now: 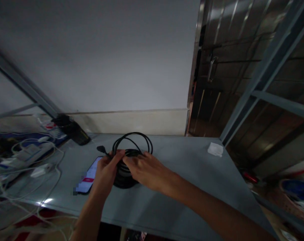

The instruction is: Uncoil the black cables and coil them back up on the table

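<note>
A coiled black cable [128,157] lies on the grey table [182,174], with one loop standing up behind the bundle and a plug end sticking out to the left. My left hand [105,174] is closed on the coil's left side near the plug. My right hand [144,169] rests on top of the coil, fingers curled over it. The lower part of the bundle is hidden behind both hands.
A lit phone [89,175] lies flat just left of my left hand. White chargers and tangled white cords [31,157] crowd the table's left end. A dark bottle [75,130] lies at the back left. A small white folded cloth [215,149] sits at the back right.
</note>
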The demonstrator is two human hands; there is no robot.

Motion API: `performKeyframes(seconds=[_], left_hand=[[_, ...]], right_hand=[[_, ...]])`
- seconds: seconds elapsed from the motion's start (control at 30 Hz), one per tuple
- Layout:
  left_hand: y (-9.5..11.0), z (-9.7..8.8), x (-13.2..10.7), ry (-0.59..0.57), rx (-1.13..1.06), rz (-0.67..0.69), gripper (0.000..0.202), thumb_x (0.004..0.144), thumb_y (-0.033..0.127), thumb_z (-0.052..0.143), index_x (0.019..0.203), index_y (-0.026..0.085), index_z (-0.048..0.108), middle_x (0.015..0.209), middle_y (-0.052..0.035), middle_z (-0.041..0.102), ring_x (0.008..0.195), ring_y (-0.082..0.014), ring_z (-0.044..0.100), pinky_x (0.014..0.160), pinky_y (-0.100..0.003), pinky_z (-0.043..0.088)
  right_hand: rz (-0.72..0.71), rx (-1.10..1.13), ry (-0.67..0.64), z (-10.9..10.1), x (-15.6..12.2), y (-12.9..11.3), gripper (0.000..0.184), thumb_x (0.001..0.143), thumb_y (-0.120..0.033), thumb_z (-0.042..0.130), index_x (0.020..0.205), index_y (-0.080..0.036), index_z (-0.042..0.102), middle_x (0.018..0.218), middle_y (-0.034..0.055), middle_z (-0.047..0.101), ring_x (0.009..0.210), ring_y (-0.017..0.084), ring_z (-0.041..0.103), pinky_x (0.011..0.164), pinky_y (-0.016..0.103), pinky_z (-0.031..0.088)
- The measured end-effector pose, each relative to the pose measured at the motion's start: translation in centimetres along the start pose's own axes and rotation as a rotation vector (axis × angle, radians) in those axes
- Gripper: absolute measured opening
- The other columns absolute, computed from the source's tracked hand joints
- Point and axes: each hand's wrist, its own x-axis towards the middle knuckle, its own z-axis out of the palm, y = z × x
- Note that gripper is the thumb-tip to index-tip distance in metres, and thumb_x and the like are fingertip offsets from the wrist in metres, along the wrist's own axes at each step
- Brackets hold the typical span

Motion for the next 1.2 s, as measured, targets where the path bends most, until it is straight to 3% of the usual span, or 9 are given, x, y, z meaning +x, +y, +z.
performKeyframes(seconds=[0.13, 0.27, 0.4, 0.57, 0.7, 0.83, 0.93, 1.07, 1.2], left_hand=[[-4.4, -3.6, 1.6, 0.063, 0.31, 0.038, 0.046, 0.078, 0.062, 0.08, 0.094, 0.018, 0.078, 0.09, -0.0066, 0.078, 0.095, -0.0299, 0.072, 0.089, -0.039, 0.058], [-9.5, -5.8, 1.9, 0.111, 0.552, 0.183, 0.042, 0.08, 0.059, 0.069, 0.097, 0.022, 0.076, 0.113, -0.0154, 0.079, 0.124, -0.0405, 0.069, 0.12, -0.057, 0.048], [-12.4, -5.8, 1.0, 0.129, 0.518, 0.155, 0.053, 0.087, 0.055, 0.064, 0.126, 0.018, 0.067, 0.134, -0.0203, 0.071, 0.138, -0.0409, 0.063, 0.125, -0.061, 0.044], [-12.4, -4.8, 0.1, 0.083, 0.418, 0.117, 0.055, 0.093, 0.048, 0.065, 0.139, 0.02, 0.058, 0.138, -0.0168, 0.069, 0.136, -0.0363, 0.066, 0.126, -0.059, 0.046], [-12.2, -4.1, -0.2, 0.032, 0.348, 0.101, 0.058, 0.095, 0.048, 0.066, 0.145, 0.02, 0.057, 0.145, -0.0174, 0.069, 0.141, -0.0366, 0.064, 0.129, -0.059, 0.043], [-12.9, -3.7, -0.1, 0.062, 0.332, 0.041, 0.084, 0.088, 0.051, 0.077, 0.16, 0.021, 0.046, 0.157, -0.0207, 0.063, 0.154, -0.0392, 0.055, 0.134, -0.061, 0.035], [-13.2, -2.9, -0.3, 0.012, 0.307, 0.059, 0.09, 0.087, 0.052, 0.079, 0.164, 0.019, 0.043, 0.156, -0.0223, 0.063, 0.152, -0.0396, 0.058, 0.133, -0.063, 0.036], [-12.8, 0.0, -1.1, -0.106, 0.196, 0.089, 0.086, 0.088, 0.046, 0.078, 0.163, 0.018, 0.046, 0.158, -0.0236, 0.061, 0.15, -0.0388, 0.059, 0.132, -0.064, 0.037], [-11.3, 4.4, -2.3, -0.184, 0.045, 0.096, 0.078, 0.087, 0.04, 0.082, 0.157, 0.02, 0.054, 0.157, -0.0209, 0.061, 0.152, -0.0375, 0.056, 0.135, -0.062, 0.03]], right_hand=[[-0.045, -0.125, 0.019, 3.8, -0.1, -0.4, 0.016, 0.113, -0.01, 0.048, 0.115, -0.013, 0.064, 0.114, 0.0122, 0.073, 0.11, 0.027, 0.068, 0.096, 0.043, 0.055], [-0.067, -0.059, -0.041, 6.9, -0.5, -0.3, 0.015, 0.111, -0.011, 0.054, 0.12, -0.012, 0.066, 0.12, 0.0124, 0.073, 0.113, 0.026, 0.068, 0.102, 0.042, 0.055], [-0.041, 0.037, -0.096, 7.9, -0.7, -0.5, 0.02, 0.115, -0.027, 0.059, 0.126, -0.011, 0.064, 0.118, 0.0118, 0.076, 0.11, 0.027, 0.071, 0.108, 0.044, 0.055], [-0.059, 0.024, -0.123, 8.2, -0.7, -0.5, 0.064, 0.105, -0.071, 0.066, 0.127, -0.011, 0.067, 0.121, 0.0154, 0.075, 0.116, 0.032, 0.069, 0.106, 0.047, 0.055], [-0.09, -0.008, -0.151, 9.4, -1.0, 0.2, 0.058, 0.109, -0.066, 0.064, 0.125, -0.011, 0.069, 0.118, 0.0146, 0.075, 0.112, 0.03, 0.069, 0.104, 0.045, 0.054], [-0.104, 0.031, -0.149, 9.9, -2.4, 1.1, 0.059, 0.106, -0.068, 0.066, 0.124, -0.012, 0.069, 0.116, 0.0135, 0.075, 0.111, 0.028, 0.069, 0.108, 0.044, 0.05], [-0.086, 0.071, -0.102, 9.4, -4.3, 1.9, 0.066, 0.104, -0.078, 0.062, 0.116, -0.014, 0.071, 0.112, 0.0122, 0.075, 0.105, 0.026, 0.068, 0.105, 0.043, 0.05], [-0.068, 0.227, -0.036, 7.8, -7.7, 4.0, 0.071, 0.101, -0.088, 0.055, 0.092, -0.019, 0.07, 0.086, 0.0067, 0.07, 0.086, 0.023, 0.065, 0.095, 0.042, 0.05], [0.09, 0.446, 0.119, 6.1, -10.6, 6.3, 0.061, 0.116, -0.064, 0.04, 0.076, -0.023, 0.059, 0.074, 0.0032, 0.064, 0.08, 0.021, 0.064, 0.099, 0.043, 0.05]])
